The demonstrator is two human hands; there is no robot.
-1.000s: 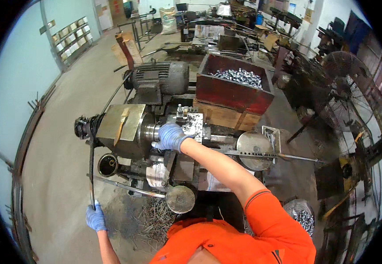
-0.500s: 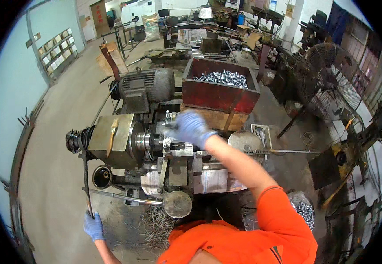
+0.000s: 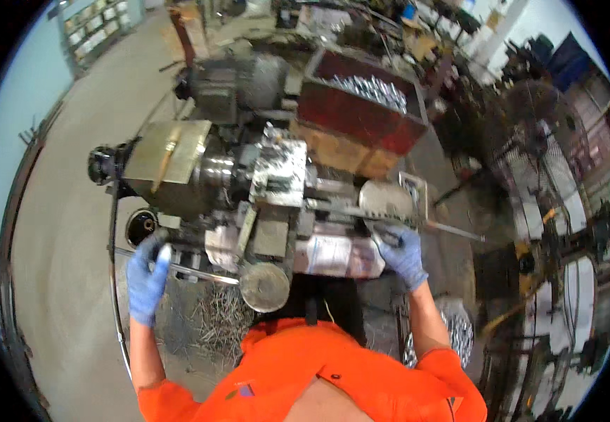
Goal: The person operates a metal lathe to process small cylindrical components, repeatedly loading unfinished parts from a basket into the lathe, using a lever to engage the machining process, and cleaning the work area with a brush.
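My left hand [image 3: 148, 281], in a blue glove with dark fingertips, is raised beside the dark round cup [image 3: 141, 226] at the machine's front left. Its thumb stands apart from the fingers, and I see nothing held. A long rod [image 3: 114, 281] passes just left of it. My right hand [image 3: 402, 257], gloved alike, has bent fingers beside the toothed bar [image 3: 361, 211] at the front right; blur hides whether they grip anything. Between the hands is a small lathe-like machine with a metal block [image 3: 278, 172], a spindle [image 3: 217, 171] and a round disc [image 3: 265, 287].
A brush [image 3: 166, 160] lies on the headstock cover [image 3: 136, 158]. Behind are a motor [image 3: 238, 88] and a red box [image 3: 354, 116] of small metal parts. Metal shavings [image 3: 217, 316] cover the floor at the front. A large fan [image 3: 537, 126] stands right.
My left hand has let go of the long rod and come up beside the cup. My right hand has moved from the metal block toward me and right. The whole view has shifted.
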